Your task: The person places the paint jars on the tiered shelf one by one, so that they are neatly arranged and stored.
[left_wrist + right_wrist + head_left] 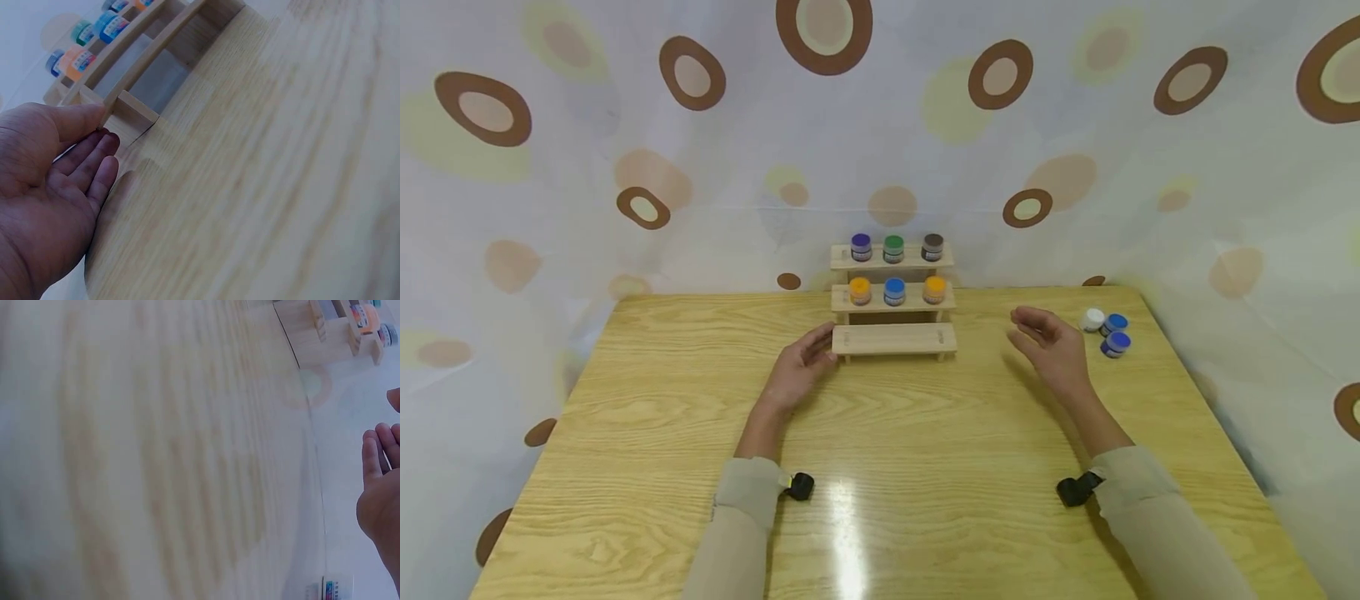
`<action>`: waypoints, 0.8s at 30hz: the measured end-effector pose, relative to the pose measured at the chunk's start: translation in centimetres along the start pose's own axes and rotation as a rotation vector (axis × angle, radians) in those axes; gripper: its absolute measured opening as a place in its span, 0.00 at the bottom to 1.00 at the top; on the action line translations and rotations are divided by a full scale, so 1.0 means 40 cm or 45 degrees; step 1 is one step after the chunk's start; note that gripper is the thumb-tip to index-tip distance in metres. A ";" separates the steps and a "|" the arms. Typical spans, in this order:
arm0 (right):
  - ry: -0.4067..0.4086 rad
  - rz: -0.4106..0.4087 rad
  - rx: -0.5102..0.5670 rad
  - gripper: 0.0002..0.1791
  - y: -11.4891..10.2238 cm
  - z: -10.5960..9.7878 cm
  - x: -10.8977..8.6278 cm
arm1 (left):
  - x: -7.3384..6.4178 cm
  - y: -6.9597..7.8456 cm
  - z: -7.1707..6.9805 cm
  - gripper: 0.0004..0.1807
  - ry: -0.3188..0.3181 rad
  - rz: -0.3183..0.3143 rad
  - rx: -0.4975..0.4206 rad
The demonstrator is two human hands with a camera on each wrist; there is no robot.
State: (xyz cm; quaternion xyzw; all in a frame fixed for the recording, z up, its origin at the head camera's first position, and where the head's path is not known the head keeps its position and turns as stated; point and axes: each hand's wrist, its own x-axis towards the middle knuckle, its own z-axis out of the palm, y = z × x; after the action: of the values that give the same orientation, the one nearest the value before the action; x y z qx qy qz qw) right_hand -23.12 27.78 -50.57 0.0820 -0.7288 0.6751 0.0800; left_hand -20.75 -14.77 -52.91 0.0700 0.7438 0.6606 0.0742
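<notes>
Your relaxed left hand (797, 372) touches the left end of the tiered wooden rack (895, 338), far-centre desk (962, 442); right hand (1057, 352) empty, thumb and fingers apart. A left-hand nudge could topple the shelved paint jars (894, 292).

The right wrist view crops the right hand (382, 494), fingers (371, 460) included, and what seems a jar (330, 589).

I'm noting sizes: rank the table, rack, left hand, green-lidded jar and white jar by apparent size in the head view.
1. Table
2. Rack
3. Left hand
4. Green-lidded jar and white jar: too alike to rank
</notes>
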 end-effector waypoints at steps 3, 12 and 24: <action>0.014 0.002 0.003 0.25 0.006 -0.016 -0.010 | -0.001 0.001 -0.002 0.32 -0.003 0.004 0.003; 0.019 0.017 -0.093 0.27 0.008 -0.059 -0.045 | 0.002 -0.001 -0.002 0.32 -0.007 0.012 0.006; 0.041 0.052 -0.155 0.27 0.019 -0.143 -0.090 | -0.002 0.000 -0.004 0.33 -0.023 0.014 0.006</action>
State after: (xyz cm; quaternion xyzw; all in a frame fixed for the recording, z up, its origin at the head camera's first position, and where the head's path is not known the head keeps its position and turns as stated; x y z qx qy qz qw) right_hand -19.77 33.60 -51.70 0.0512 -0.7685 0.6324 0.0830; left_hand -20.69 -14.93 -52.90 0.0802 0.7442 0.6586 0.0770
